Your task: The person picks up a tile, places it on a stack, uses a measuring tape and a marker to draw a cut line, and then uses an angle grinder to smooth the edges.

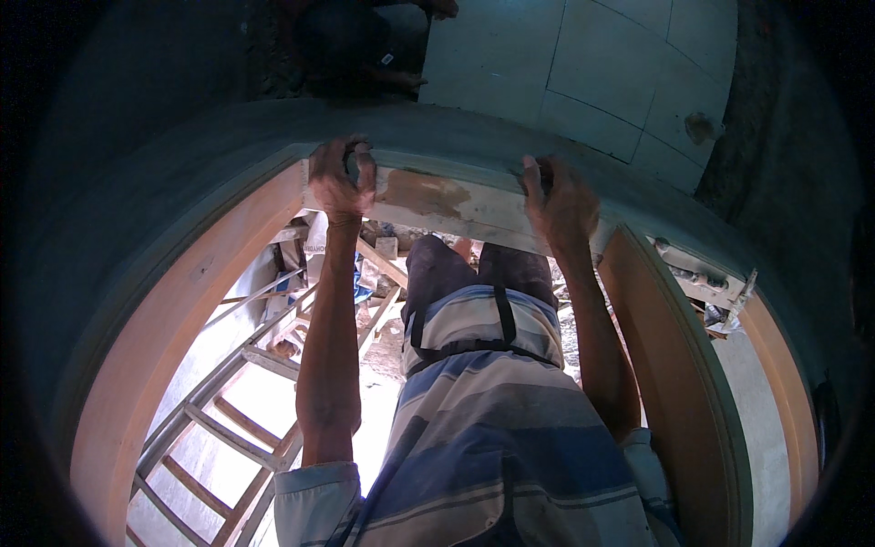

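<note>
A pale wooden crossbeam (pixel 424 200) of a window or door frame spans the view in front of me, with a brown patch on its face. My left hand (pixel 342 182) grips its top edge near the left corner, fingers curled. My right hand (pixel 558 201) grips the same edge farther right, beside a wooden panel (pixel 670 365) that stands swung inward. Both forearms reach up from the lower edge, either side of my striped shirt.
A metal ladder (pixel 228 430) leans at lower left behind the frame's side (pixel 164 351). Beyond the beam are pale square tiles (pixel 592 73) and, at top left, another person (pixel 342 46) in shadow. Metal fittings (pixel 697 273) sit on the beam at right; wooden pieces lie below.
</note>
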Demonstrator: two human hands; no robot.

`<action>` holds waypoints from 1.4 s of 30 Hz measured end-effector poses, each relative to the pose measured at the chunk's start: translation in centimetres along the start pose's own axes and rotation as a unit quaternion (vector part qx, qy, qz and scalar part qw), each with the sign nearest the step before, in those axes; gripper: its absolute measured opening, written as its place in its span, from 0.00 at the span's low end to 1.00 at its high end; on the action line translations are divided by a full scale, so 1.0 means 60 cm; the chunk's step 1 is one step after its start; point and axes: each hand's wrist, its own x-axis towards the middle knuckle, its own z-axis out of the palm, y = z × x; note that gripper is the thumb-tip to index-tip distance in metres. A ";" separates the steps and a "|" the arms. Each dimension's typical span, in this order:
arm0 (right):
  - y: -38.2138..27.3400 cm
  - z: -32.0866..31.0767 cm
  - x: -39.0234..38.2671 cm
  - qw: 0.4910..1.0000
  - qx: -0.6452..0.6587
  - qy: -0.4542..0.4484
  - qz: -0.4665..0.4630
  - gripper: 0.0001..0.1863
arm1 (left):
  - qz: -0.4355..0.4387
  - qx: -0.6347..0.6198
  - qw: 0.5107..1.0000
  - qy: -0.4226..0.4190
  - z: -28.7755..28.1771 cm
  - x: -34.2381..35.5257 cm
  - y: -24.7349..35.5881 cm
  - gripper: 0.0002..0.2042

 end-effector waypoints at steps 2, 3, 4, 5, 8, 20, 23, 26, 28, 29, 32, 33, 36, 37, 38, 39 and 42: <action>0.004 0.003 -0.001 1.000 -0.013 -0.007 0.002 0.22 | 0.012 -0.003 1.000 -0.001 0.000 0.001 -0.003 0.10; 0.004 0.003 -0.001 1.000 -0.020 -0.011 0.003 0.22 | 0.018 -0.005 1.000 -0.002 0.000 0.001 -0.006 0.10; 0.004 0.003 0.000 1.000 -0.014 -0.013 0.006 0.22 | 0.022 0.001 1.000 -0.004 -0.001 0.000 -0.008 0.10; 0.002 0.003 0.001 1.000 -0.009 -0.015 0.008 0.22 | 0.025 0.007 1.000 -0.006 -0.002 0.000 -0.010 0.10; 0.002 0.003 0.000 1.000 -0.002 -0.018 0.007 0.22 | 0.014 0.003 1.000 -0.012 -0.002 -0.001 -0.009 0.11; -0.007 -0.005 0.001 0.999 0.008 -0.033 0.019 0.27 | 0.014 0.008 1.000 -0.007 -0.004 0.001 -0.003 0.10; -0.005 -0.005 -0.001 0.999 0.003 -0.038 0.031 0.26 | 0.016 0.007 1.000 -0.005 -0.003 0.001 0.000 0.10; -0.003 -0.005 -0.001 0.999 0.000 -0.041 0.030 0.26 | 0.027 0.004 1.000 0.001 -0.002 0.000 0.002 0.10; -0.002 -0.006 0.000 0.999 -0.004 -0.038 0.027 0.26 | 0.035 0.007 0.999 0.005 -0.001 -0.002 -0.001 0.10; -0.003 -0.006 0.001 0.999 -0.009 -0.036 0.025 0.26 | 0.038 0.011 0.999 0.005 -0.001 -0.003 -0.005 0.10; 0.004 -0.008 0.003 1.000 -0.006 -0.015 0.015 0.25 | 0.028 0.007 1.000 0.003 0.011 -0.006 -0.012 0.10; 0.000 -0.003 0.004 1.000 0.005 -0.008 0.002 0.25 | 0.019 0.012 1.000 0.007 0.004 -0.007 -0.017 0.10; 0.003 0.000 0.010 1.000 0.004 0.023 -0.012 0.23 | 0.002 0.004 1.000 0.010 -0.003 -0.002 -0.010 0.10; 0.010 0.009 0.022 0.999 0.035 0.021 -0.020 0.24 | 0.000 0.005 1.000 0.017 -0.001 -0.003 -0.010 0.10; 0.016 0.019 0.044 0.997 0.066 0.018 -0.027 0.24 | -0.001 0.007 1.000 0.025 0.002 -0.003 -0.010 0.10; 0.020 0.026 0.069 0.995 0.098 0.008 -0.033 0.25 | -0.006 0.013 0.999 0.028 0.003 -0.008 -0.010 0.10; -0.002 0.036 0.212 0.980 0.177 -0.032 -0.079 0.20 | -0.032 -0.009 0.999 0.024 0.000 -0.008 0.006 0.10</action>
